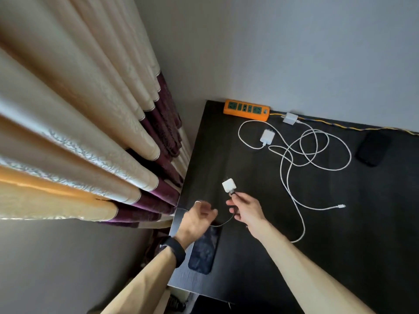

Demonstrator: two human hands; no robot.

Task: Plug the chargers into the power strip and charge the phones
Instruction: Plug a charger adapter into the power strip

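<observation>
On the table (340, 223) the power strip (246, 109) lies at the back edge, a charger (290, 118) just right of it, a second charger (267, 137) before it, a phone (373, 148) far right, a second phone (204, 252) near left.

Unplugged white chargers (267, 136), orange power strip (246, 110)

Left hand (197, 219) with a wide black band (173, 250) around the wrist, loose beige sleeve (140, 286) covering the left forearm, right hand (246, 210) with bare forearm

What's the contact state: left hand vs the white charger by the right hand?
Apart. The head view shows bare dark table between the left hand and the white charger; the right hand pinches the black cable at the charger's end.
</observation>
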